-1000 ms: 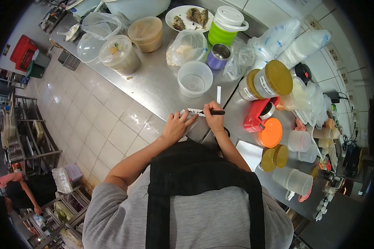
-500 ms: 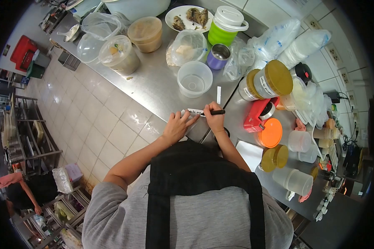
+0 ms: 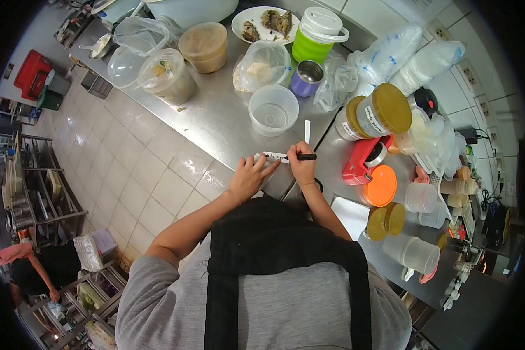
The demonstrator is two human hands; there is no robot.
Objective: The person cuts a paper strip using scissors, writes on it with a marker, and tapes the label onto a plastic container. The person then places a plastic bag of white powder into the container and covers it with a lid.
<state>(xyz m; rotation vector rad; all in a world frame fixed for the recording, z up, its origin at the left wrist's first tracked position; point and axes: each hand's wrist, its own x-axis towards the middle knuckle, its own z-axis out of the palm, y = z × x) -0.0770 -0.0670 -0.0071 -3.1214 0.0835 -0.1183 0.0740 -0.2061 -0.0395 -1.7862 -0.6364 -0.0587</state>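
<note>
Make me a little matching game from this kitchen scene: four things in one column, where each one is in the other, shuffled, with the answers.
Things:
1. Black marker
2. Strip with handwriting
3. Purple cup
4. Orange lid

Places:
A. Beside the green jug
B. Gripped in the right hand
C. Next to the red tape dispenser
D. Touched by the left hand

Pairs: 1-B, 2-D, 3-A, 4-C

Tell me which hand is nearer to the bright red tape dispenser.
Right. The right hand, gripping a slim black marker, is left of the red tape dispenser, apart from it; the left hand is farther left, at a narrow white handwritten strip.
</note>
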